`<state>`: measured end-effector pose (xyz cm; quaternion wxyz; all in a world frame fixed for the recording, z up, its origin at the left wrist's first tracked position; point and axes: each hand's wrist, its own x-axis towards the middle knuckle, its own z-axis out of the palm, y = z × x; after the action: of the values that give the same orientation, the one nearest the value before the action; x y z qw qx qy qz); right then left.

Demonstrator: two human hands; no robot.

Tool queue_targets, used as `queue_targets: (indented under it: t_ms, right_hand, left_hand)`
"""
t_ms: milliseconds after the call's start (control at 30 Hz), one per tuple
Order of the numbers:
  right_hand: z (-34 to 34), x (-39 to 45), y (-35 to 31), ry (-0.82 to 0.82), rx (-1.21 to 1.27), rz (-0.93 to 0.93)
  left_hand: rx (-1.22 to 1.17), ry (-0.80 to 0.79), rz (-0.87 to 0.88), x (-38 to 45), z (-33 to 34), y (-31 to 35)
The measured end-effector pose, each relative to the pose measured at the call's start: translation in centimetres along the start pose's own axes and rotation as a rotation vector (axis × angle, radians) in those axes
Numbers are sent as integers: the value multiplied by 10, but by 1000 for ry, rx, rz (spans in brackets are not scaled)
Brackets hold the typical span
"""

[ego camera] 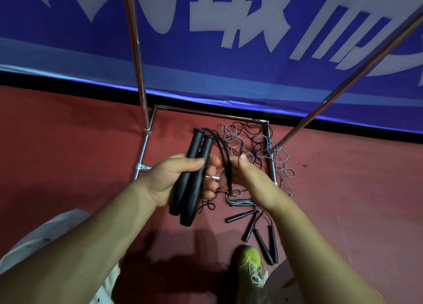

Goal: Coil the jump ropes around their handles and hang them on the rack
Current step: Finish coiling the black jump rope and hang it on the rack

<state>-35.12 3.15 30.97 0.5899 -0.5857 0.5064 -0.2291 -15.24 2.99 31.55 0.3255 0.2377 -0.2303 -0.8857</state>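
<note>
My left hand (170,180) grips two black jump rope handles (194,177) side by side, their cord ends pointing away from me. The black cord (220,146) arcs from the handle tops down into my right hand (248,177), which pinches it between thumb and fingers. Below, on the red floor, lie several more black handles (258,230) with tangled grey and black ropes (254,143). The metal rack (139,74) rises with two slanted poles from a rectangular base frame (206,113) on the floor.
A blue banner with white characters (229,28) hangs behind the rack. My yellow-green shoe (250,264) stands just beside the loose handles. The rope tangle spills over the base frame's right bar (273,166). My pale trouser leg fills the lower left.
</note>
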Motion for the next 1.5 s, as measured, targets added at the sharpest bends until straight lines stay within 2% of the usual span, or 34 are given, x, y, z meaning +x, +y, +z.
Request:
queue_targets:
  t_ms: [233, 333, 467, 600, 700, 767, 867, 1000, 1100, 1167, 1300, 1367, 1433, 1500]
  right_hand:
    - [10, 0, -17, -98, -121, 54]
    - [8, -4, -27, -131, -215, 84]
    - [1, -8, -34, -41, -299, 176]
    - [6, -10, -45, 135, -751, 89]
    - [9, -13, -52, 107, -976, 22]
    - [8, -15, -57, 52, -1035, -37]
    - [8, -15, -64, 24, -824, -103]
    - [0, -4, -62, -115, -234, 10]
    - [-3, 6, -54, -210, -58, 118]
    - [-1, 11, -46, -261, 42, 227]
    - [-1, 19, -33, -330, 357, 447]
    - [-3, 20, -28, -298, 448, 400]
    - [-2, 20, -26, -260, 474, 192]
    - [-1, 19, -24, -235, 402, -13]
  left_hand:
    - [-24, 57, 72, 4, -10, 7]
    - [149, 223, 55, 5, -14, 12]
    - [406, 382, 19, 4, -21, 14]
    - [519, 425, -46, 6, -24, 11]
    - [533, 400, -142, 7, -28, 8]
    - [590, 368, -239, 6, -26, 5]
    - [663, 222, -388, 3, -19, -5]
    - [665, -56, -496, -1, -10, -13]
    - [695, -226, -521, -3, -2, -13]
    - [707, -290, -505, -4, 0, -13]
    - [630, -301, -431, -6, -4, -9]
    - [521, -311, -359, -8, -10, -5]
    - [378, -316, -260, -8, -16, -1]
    - [296, -247, -175, -7, -20, 3]
